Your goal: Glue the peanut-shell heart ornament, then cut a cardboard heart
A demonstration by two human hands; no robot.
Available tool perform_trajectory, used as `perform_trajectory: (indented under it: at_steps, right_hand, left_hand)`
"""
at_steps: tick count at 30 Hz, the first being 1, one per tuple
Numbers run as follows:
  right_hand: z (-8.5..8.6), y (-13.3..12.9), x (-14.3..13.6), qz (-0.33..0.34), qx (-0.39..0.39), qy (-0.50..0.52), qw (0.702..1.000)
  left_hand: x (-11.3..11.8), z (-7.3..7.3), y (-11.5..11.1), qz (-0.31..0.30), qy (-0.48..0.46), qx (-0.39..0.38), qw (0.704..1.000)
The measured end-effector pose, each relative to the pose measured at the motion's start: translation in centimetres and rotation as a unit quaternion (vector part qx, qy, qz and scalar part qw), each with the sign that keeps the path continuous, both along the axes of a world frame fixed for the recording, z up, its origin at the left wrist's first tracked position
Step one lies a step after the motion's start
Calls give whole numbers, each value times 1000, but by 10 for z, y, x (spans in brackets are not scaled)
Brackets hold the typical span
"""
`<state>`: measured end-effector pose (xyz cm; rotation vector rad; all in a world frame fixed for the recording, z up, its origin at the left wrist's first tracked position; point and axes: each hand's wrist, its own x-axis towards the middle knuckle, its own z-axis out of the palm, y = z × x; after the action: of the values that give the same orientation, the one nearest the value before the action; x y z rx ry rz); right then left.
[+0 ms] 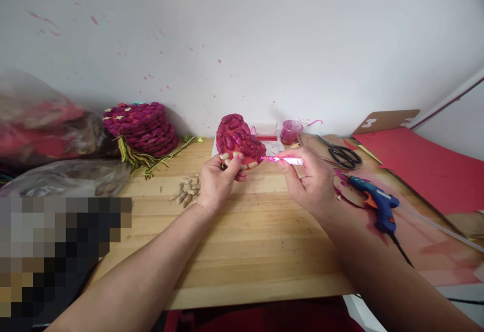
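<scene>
In my left hand (220,178) is a red piece covered with peanuts (239,138), held up above the table with thumb in front. Most of its peanuts are painted magenta; several along the lower edge are bare tan. My right hand (308,176) pinches a white-handled paintbrush (290,160), whose pink tip touches or nearly touches the piece's right edge. Loose unpainted peanuts (187,189) lie on the table beside my left wrist. Behind the piece stands a plastic cup of pink paint (290,131).
A stack of magenta peanut-covered pieces (141,129) with yellow-green strings stands at the back left, near plastic bags (56,125). To the right are black scissors (342,155), a blue glue gun (378,201) with its cord, and red sheets (427,166). Pink splashes mark the wall.
</scene>
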<state>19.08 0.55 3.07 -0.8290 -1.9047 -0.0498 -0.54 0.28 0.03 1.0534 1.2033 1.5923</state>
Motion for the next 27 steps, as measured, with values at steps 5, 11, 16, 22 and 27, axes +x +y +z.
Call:
perform_trajectory:
  at_steps: [5, 11, 16, 22, 27]
  right_hand:
    - [0, 0, -1, 28, -12, -14, 999]
    - [0, 1, 0, 14, 11, -1, 1000]
    - [1, 3, 7, -13, -2, 49, 999]
    - [-1, 2, 5, 13, -7, 59, 998]
    - [-1, 1, 2, 21, 7, 50, 999]
  left_hand:
    - [0, -1, -1, -3, 3, 1, 1000]
    - [1, -1, -1, -10, 2, 0, 1000]
    - [-1, 0, 6, 8, -140, -48, 989]
    - [-1, 3, 8, 4, -243, -112, 964]
    - [0, 3, 8, -10, -279, -126, 952]
